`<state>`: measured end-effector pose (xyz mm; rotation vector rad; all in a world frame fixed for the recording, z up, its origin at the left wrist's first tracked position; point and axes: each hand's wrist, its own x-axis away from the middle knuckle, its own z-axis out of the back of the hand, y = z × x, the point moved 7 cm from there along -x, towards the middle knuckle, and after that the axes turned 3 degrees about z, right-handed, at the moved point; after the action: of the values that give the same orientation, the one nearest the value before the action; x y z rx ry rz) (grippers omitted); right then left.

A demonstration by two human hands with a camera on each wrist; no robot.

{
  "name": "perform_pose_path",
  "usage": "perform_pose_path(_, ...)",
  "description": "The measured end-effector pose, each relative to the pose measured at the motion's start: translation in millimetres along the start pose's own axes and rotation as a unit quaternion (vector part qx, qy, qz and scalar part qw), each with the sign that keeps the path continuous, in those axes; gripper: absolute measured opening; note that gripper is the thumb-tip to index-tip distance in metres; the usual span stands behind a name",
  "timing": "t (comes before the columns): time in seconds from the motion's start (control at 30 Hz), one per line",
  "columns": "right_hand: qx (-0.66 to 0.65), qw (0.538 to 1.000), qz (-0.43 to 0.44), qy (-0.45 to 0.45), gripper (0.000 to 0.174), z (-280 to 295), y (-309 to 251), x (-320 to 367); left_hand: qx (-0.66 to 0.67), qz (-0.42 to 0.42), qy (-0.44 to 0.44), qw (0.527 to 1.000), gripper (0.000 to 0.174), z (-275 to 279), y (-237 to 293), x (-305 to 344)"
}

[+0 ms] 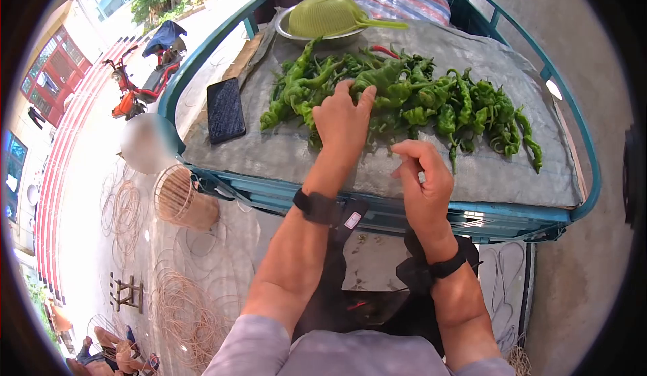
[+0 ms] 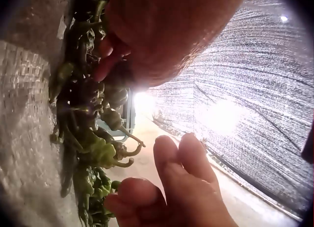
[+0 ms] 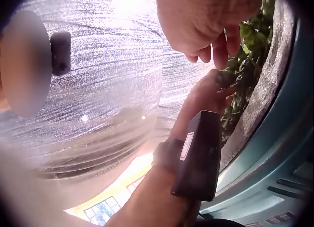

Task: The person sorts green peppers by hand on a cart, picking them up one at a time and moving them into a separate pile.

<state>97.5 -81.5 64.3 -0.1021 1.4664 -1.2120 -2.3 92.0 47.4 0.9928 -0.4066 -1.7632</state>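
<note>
Twisted green peppers (image 1: 465, 103) lie in a long heap on the grey woven sheet (image 1: 290, 153). The left hand (image 1: 339, 123) reaches down into the heap and pinches a green pepper (image 1: 383, 76) between thumb and fingers. From the right wrist side, a dark green pepper (image 3: 226, 79) shows at the fingertips of that hand. Nearer the body, the right hand (image 1: 428, 184) hovers in front of the heap, its fingers loosely bent with nothing visible in them. In the left wrist view the bent fingers (image 2: 189, 173) of the right hand stand beside pepper stems.
A green colander (image 1: 323, 15) rests upside down over a metal basin (image 1: 286, 29) behind the heap. A phone (image 1: 226, 111) lies on the sheet at left. Teal rails (image 1: 573, 106) border the cart bed. A wicker basket (image 1: 185, 197) and a red scooter (image 1: 145, 86) stand left.
</note>
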Motion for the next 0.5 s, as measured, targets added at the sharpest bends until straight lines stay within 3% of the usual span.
perform_pose_path(0.13,0.003,1.000,-0.005,0.000,0.029,3,-2,-1,0.207,0.033,0.022,0.978,0.053,0,3,8)
perform_pose_path(0.23,-0.003,1.000,-0.002,0.003,0.030,3,-3,-1,0.193,-0.014,0.156,0.969,0.046,19,5,9)
perform_pose_path(0.37,-0.002,1.000,0.015,-0.002,0.029,1,-4,-1,0.065,-0.060,0.282,0.956,0.041,57,-4,11)
perform_pose_path(0.5,-0.017,1.000,0.016,-0.005,0.029,1,-3,1,0.012,0.023,0.224,0.974,0.045,75,-10,11)
